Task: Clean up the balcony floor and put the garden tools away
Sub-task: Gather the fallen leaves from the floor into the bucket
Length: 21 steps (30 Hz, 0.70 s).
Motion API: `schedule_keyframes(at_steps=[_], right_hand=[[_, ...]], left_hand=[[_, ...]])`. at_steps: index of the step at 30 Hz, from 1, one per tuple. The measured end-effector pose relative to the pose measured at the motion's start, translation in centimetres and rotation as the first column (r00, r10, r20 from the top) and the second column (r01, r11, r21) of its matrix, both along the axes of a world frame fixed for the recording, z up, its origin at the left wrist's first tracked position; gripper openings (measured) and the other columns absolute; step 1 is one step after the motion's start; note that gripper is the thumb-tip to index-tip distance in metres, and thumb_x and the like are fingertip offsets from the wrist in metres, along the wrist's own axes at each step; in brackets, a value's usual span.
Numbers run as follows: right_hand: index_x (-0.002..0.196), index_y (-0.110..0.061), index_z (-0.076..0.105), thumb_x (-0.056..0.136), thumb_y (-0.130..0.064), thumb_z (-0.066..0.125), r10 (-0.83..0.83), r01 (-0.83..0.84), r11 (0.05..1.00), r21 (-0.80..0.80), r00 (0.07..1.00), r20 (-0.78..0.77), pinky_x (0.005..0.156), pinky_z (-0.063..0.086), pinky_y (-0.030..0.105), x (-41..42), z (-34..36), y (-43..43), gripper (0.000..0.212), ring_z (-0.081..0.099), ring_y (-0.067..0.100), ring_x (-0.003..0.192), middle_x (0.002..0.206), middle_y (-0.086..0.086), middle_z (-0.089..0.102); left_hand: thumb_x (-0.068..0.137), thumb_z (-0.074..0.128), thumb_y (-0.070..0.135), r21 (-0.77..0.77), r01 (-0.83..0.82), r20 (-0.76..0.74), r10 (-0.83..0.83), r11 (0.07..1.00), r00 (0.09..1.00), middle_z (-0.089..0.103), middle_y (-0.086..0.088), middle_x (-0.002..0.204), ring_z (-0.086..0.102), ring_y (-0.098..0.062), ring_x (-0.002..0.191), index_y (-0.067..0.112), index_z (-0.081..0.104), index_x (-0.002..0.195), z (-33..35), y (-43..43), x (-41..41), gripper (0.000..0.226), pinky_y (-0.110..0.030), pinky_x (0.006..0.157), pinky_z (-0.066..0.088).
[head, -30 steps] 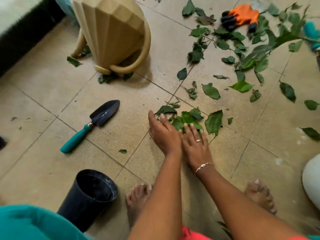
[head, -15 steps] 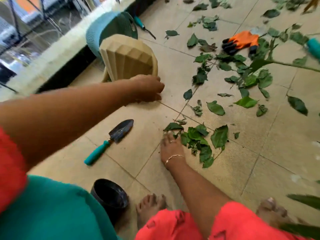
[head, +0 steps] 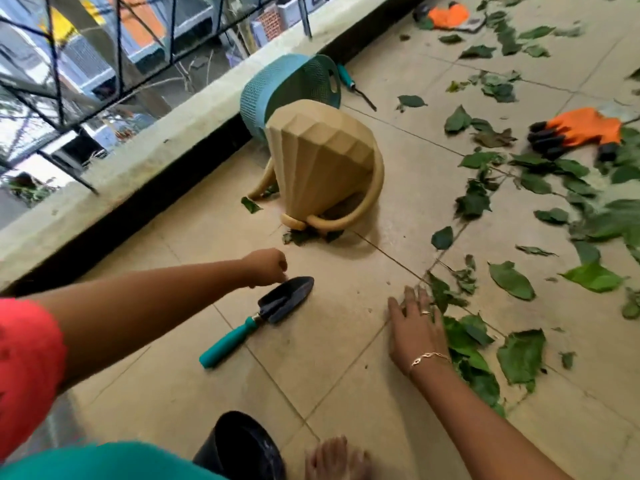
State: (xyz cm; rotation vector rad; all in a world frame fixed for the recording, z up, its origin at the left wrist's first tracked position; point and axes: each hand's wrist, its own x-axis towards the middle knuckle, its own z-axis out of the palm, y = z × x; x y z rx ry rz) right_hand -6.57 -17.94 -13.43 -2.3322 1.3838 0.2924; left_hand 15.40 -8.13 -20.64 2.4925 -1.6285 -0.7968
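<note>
- Step in hand, as I judge it: gathering the fallen leaves into a heap, with the tools not yet put away.
- The right hand lies flat on the tiles with its fingers straight and spread. It holds nothing, and its fingertips touch the leaves heaped at its 3 o'clock.
- The left hand reaches out over the floor with its fingers curled downward, just above the far edge of the trowel's blade. I cannot tell whether it pinches a scrap or nothing at all.
- The trowel lies flat on the tiles at 9 o'clock from the right hand, scoop side up.
- Its long axis runs on a slant — the dark blade tip points toward 2 o'clock and the teal handle trails toward 8 o'clock, toward the person.
- The next move likely calls for the left hand to come back along that axis and close on the handle, not the blade.
- The trowel could then go into the teal basket, which lies tipped at 12 o'clock beyond the watering can.
</note>
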Motion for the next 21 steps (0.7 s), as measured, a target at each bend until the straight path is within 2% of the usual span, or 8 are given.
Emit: schedule_keyframes(at_steps=[1,3,4,8,11,13,17,21], right_hand=[[0.147,-0.019,0.016,0.092,-0.008,0.039,0.026,-0.027,1.0,0.008,0.999,0.035,0.115,0.004,0.045,0.8,0.2,-0.4,0.061,-0.012,0.03,0.143,0.156,0.01,-0.007],[0.146,-0.02,0.02,0.091,-0.007,0.041,0.11,-0.112,0.994,0.015,0.989,0.101,0.116,0.005,0.04,3.1,0.5,-1.2,0.06,-0.008,0.027,0.144,0.157,0.008,-0.003],[0.145,-0.02,0.022,0.09,-0.006,0.042,0.15,-0.152,0.988,0.007,0.981,0.127,0.116,0.007,0.039,4.3,0.5,-1.7,0.06,-0.005,0.026,0.144,0.157,0.009,-0.001],[0.144,-0.019,0.025,0.091,-0.007,0.044,0.249,-0.25,0.968,-0.015,0.953,0.172,0.115,0.016,0.037,8.3,0.1,-4.6,0.057,0.004,0.026,0.144,0.156,0.008,0.007],[0.141,-0.019,0.028,0.09,-0.009,0.046,0.285,-0.279,0.959,-0.06,0.944,0.164,0.112,0.021,0.035,9.5,-0.3,-7.0,0.055,0.014,0.026,0.141,0.153,0.008,0.016],[0.141,-0.018,0.029,0.09,-0.01,0.047,0.304,-0.295,0.952,-0.083,0.942,0.144,0.111,0.023,0.035,9.8,-0.6,-8.2,0.055,0.018,0.027,0.139,0.151,0.008,0.02],[0.142,-0.022,0.028,0.091,-0.014,0.047,0.309,-0.296,0.949,-0.112,0.943,0.12,0.108,0.029,0.036,10.7,-1.7,-9.7,0.056,0.025,0.028,0.135,0.146,0.006,0.029],[0.146,-0.023,0.019,0.089,-0.016,0.051,0.326,-0.32,0.944,-0.084,0.943,0.074,0.108,0.03,0.037,11.9,-2.1,-10.1,0.065,0.027,0.028,0.134,0.146,0.006,0.027]], left_hand=[[0.086,0.046,0.052,0.062,-0.084,0.024,0.082,0.995,0.996,0.064,0.004,0.112,0.062,-0.01,0.095,0.037,0.065,0.108,3.7,-4.9,4.1,0.033,-0.029,0.079,0.05],[0.086,0.062,0.043,0.012,-0.125,0.106,0.124,0.992,0.987,0.053,-0.001,0.129,0.053,-0.019,0.114,0.021,0.048,0.127,7.4,-11.0,8.5,0.049,-0.031,0.09,0.045],[0.085,0.066,0.038,0.004,-0.203,0.066,0.202,0.979,0.977,0.05,-0.005,0.131,0.05,-0.023,0.117,0.016,0.044,0.131,7.5,-11.1,8.6,0.056,-0.033,0.092,0.044],[0.075,0.076,0.038,-0.313,-0.327,0.074,0.366,0.892,0.928,0.044,-0.007,0.137,0.043,-0.024,0.124,0.015,0.033,0.139,8.2,-13.2,6.7,0.081,-0.041,0.098,0.044],[0.072,0.076,0.048,-0.31,-0.52,-0.17,0.492,0.796,0.854,0.039,-0.009,0.142,0.037,-0.028,0.13,0.012,0.026,0.144,7.2,-15.0,6.4,0.094,-0.046,0.105,0.037],[0.074,0.073,0.05,-0.316,-0.607,-0.349,0.505,0.729,0.789,0.042,-0.01,0.141,0.039,-0.029,0.129,0.012,0.028,0.143,7.1,-16.2,6.6,0.091,-0.047,0.105,0.037],[0.071,0.079,0.039,-0.282,-0.564,-0.407,0.436,0.776,0.803,0.043,-0.007,0.143,0.04,-0.027,0.13,0.018,0.025,0.144,7.1,-17.6,7.8,0.093,-0.049,0.106,0.037],[0.066,0.083,0.035,-0.108,-0.587,-0.557,0.44,0.802,0.704,0.043,-0.006,0.141,0.044,-0.026,0.127,0.015,0.024,0.144,7.4,-18.4,8.6,0.1,-0.045,0.103,0.042]])
